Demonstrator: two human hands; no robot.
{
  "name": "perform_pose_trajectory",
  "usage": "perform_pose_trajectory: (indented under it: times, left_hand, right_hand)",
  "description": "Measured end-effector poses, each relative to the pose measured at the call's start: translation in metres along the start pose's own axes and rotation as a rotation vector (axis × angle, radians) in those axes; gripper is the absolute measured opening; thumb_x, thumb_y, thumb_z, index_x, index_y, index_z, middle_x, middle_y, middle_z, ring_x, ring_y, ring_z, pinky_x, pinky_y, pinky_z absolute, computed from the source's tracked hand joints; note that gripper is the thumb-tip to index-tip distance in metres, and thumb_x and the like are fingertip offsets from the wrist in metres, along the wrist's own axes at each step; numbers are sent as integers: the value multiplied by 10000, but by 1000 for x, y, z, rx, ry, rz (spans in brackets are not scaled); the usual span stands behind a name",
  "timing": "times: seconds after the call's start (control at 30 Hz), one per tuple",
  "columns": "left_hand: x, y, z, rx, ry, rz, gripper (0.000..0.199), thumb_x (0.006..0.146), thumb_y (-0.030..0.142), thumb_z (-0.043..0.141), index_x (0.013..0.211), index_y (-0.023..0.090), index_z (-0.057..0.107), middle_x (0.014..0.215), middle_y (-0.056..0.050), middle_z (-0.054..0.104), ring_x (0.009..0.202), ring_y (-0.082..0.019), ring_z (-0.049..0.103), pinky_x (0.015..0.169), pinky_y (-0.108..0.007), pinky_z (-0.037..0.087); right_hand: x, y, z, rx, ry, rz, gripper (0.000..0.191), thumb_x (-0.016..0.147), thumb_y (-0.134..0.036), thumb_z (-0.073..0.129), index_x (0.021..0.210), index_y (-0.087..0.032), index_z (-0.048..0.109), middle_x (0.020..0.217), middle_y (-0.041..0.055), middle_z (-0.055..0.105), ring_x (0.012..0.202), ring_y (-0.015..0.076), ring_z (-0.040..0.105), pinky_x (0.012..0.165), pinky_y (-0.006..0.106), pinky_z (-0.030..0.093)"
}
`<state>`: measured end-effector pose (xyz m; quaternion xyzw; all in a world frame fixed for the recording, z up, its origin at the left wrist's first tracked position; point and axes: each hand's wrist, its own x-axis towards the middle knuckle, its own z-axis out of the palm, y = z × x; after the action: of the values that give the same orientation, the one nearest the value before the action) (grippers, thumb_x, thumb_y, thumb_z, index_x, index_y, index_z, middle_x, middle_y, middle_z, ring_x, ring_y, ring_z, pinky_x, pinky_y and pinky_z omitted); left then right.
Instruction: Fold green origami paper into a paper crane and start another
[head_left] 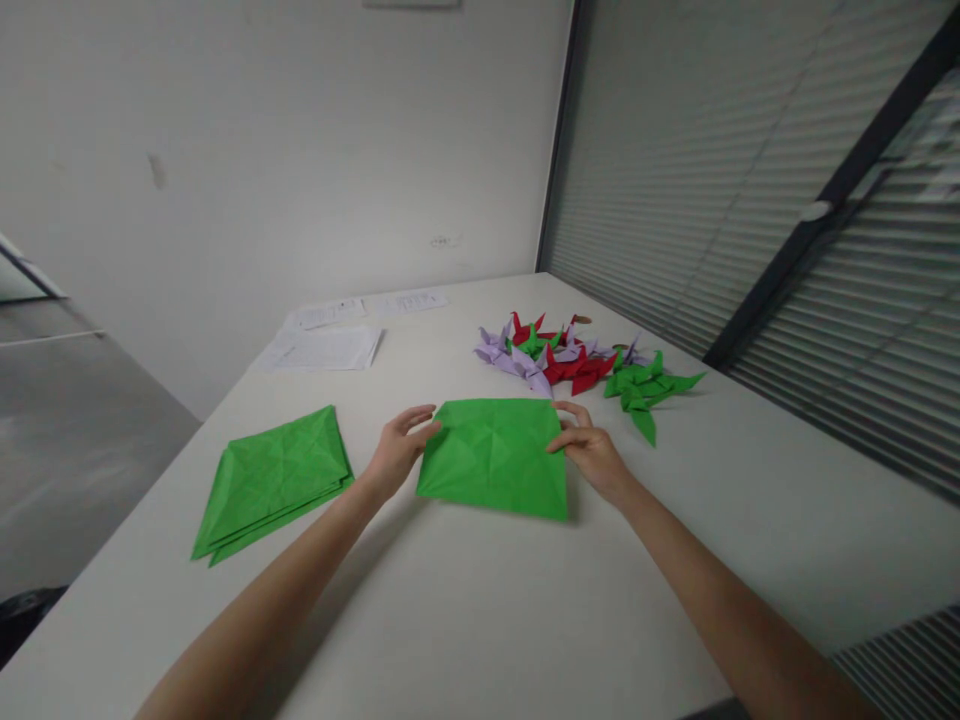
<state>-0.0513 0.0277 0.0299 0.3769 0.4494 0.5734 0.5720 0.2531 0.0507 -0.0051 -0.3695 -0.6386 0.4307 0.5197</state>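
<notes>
A bright green, creased, four-sided sheet of paper is held over the middle of a smooth white tabletop, between its left edge and the right edge beside the grey slatted blinds. The person's bare left hand pinches the sheet near its far left corner, thumb and fingers closed on the side. The bare right hand grips the opposite side near the far right corner, its thumb across the front. A shadow lies under the sheet's near edge; whether any of that edge touches the surface I cannot tell.

Toward the tabletop's left edge, just beside the left forearm, lies a loose stack of bright green creased paper sheets, its layers slightly fanned. Beyond the right hand, toward the right edge, pointed folded-paper shapes lie heaped together: lilac ones, red ones and green ones. Near the far left corner, white printed paper pages are spread in front of a plain white wall.
</notes>
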Motion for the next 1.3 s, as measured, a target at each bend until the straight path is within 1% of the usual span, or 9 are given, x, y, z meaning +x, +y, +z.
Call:
perform_pose_trajectory:
  times: [0.2,0.43,0.67,0.77,0.93,1.03,1.13,1.2,1.3]
  left_hand:
    - [2,-6,-5,-59,-36,-116,701,519,183,881,1167,145,615,831,-60,704,739,-166,659,720,-281,513]
    - [3,-10,-3,41,-33,48,352,514,271,873,797,126,720,752,-31,703,708,-152,628,706,-274,486]
    - [4,-13,-3,83,-2,115,317,521,292,865,750,135,711,694,-12,675,660,-141,601,680,-281,466]
    - [5,-14,-4,81,-14,113,307,539,282,859,762,133,711,696,-10,670,670,-135,601,689,-274,462]
    - [6,-13,-6,124,-53,120,336,583,308,832,829,119,701,773,-37,673,729,-148,616,742,-293,479]
    - [6,-7,-9,267,-53,148,513,616,308,801,1079,144,655,815,-26,639,719,-145,610,710,-305,495]
    - [3,3,-13,563,12,326,719,583,246,808,1258,225,560,1022,-61,601,860,-185,618,714,-319,510]
    - [-1,8,-13,764,-66,461,586,624,227,784,1186,240,618,1099,-78,592,942,-206,614,756,-327,512]
    - [-12,7,-7,936,-444,491,303,768,260,701,1070,234,689,1013,-76,669,893,-207,649,765,-323,521]
  right_hand:
    - [-1,0,1,-21,-26,17,148,710,-309,729,571,-258,731,1400,-8,364,1043,188,585,981,377,468]
    - [2,4,4,111,44,142,236,730,-467,697,868,-290,770,1219,45,606,1073,226,582,882,357,504]
    - [0,-1,7,-16,12,187,425,688,-445,754,1037,-203,736,821,43,709,739,170,615,719,327,516]
    - [1,-2,7,-78,15,170,387,666,-414,767,991,-205,747,804,37,712,732,175,622,714,333,521]
    - [3,-1,4,-81,49,152,349,670,-391,753,964,-202,748,878,54,731,777,186,645,743,340,528]
    - [3,3,3,-114,31,144,342,683,-385,730,965,-191,746,832,49,727,721,172,637,672,312,522]
    - [2,10,5,-148,-28,165,335,679,-367,712,952,-175,744,735,34,710,635,157,616,579,280,496]
    - [1,13,7,-160,-67,183,325,678,-355,700,942,-169,743,728,35,712,628,162,621,561,277,491]
    - [-1,14,9,-187,-88,188,265,703,-329,660,897,-172,749,813,56,729,696,182,648,618,296,516]
